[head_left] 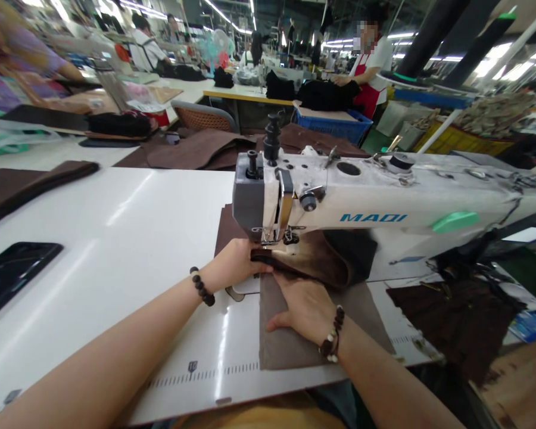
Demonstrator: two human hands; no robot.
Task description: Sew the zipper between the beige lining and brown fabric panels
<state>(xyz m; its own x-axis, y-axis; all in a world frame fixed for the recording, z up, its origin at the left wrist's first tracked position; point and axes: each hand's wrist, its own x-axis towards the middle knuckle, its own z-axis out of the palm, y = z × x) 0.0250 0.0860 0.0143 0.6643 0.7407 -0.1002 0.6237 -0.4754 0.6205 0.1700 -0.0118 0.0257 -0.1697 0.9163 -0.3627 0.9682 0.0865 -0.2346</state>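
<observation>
A piece of brown fabric (286, 342) lies under the presser foot of a white sewing machine (361, 196), with part of it folded back beneath the machine's arm. Just left of the needle area, my left hand (237, 261) grips the dark folded edge, its fingertips partly hidden by cloth. My right hand (306, 304) rests flat on the fabric in front of the needle, thumb stretched to the left and fingertips by the fold. Both hands are close together near the presser foot (270, 241).
A phone (20, 277) lies on the white table (161, 238) at left. Brown cloth pieces (196, 149) lie behind the machine, and dark brown cloth (455, 316) sits at right. Beyond stand a blue crate (333, 124) and a person in a red apron (368, 77).
</observation>
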